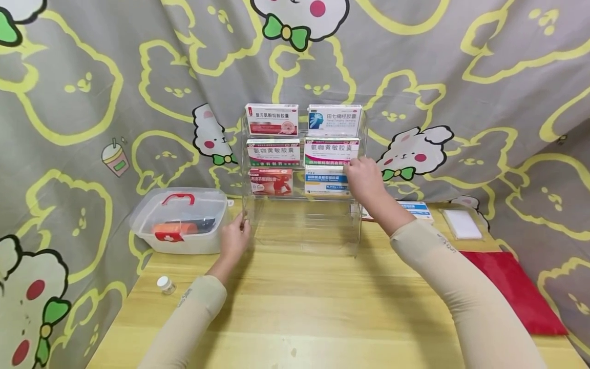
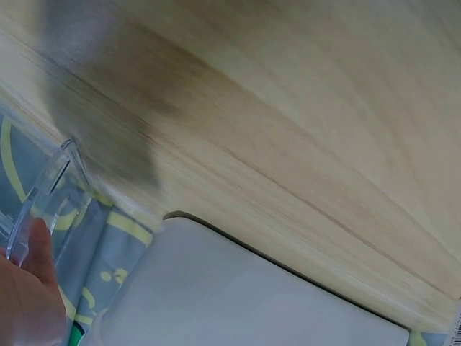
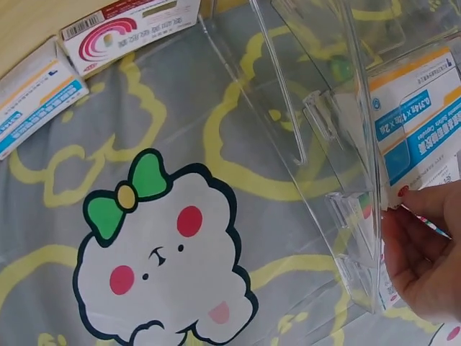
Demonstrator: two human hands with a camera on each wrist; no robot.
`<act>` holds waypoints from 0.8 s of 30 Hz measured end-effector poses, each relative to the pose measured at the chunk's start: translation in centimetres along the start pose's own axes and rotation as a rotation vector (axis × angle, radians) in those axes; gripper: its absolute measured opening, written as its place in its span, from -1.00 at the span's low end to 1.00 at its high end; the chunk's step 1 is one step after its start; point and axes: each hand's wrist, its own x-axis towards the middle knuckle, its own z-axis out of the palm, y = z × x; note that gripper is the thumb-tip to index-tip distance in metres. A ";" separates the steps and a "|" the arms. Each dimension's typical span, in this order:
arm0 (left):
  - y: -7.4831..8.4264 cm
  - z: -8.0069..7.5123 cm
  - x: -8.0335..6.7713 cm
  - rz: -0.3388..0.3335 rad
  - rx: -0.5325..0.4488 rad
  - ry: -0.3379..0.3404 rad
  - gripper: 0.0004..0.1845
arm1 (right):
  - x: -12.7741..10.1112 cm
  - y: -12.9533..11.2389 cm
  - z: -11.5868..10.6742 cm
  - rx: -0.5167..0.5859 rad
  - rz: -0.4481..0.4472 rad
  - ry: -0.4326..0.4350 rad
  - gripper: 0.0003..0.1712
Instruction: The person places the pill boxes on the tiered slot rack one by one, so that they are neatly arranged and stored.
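Note:
A clear acrylic tiered rack stands at the back of the wooden table and holds several medicine boxes on three tiers. My left hand grips the rack's left front edge; the left wrist view shows my thumb against the clear corner of the rack. My right hand is at the rack's right side, pinching the right end of the pink-and-white box on the middle tier. In the right wrist view the fingers hold that box's edge beside the rack's wall and a blue-and-white box.
A clear first-aid case with a red handle sits left of the rack. A small white-capped bottle stands near the table's left edge. Loose boxes, a white packet and a red pouch lie to the right. A patterned cloth hangs behind.

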 end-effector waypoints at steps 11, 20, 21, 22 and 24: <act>-0.3 0.0 0.0 -0.001 0.031 0.004 -0.72 | -1.0 1.5 1.1 0.142 -0.169 0.694 -0.68; -0.2 0.0 -0.2 -0.022 0.018 -0.005 -0.71 | -2.0 5.2 1.2 0.181 -0.059 0.840 -0.71; -0.2 0.0 -0.1 -0.020 0.018 -0.005 -0.71 | -2.2 5.6 1.3 0.180 -0.037 0.833 -0.71; -0.2 0.0 -0.1 -0.019 0.022 -0.005 -0.71 | -2.4 6.0 1.3 0.172 -0.015 0.820 -0.72; -0.2 0.0 0.0 -0.017 0.021 -0.004 -0.71 | -2.8 6.8 1.5 0.172 0.038 0.777 -0.73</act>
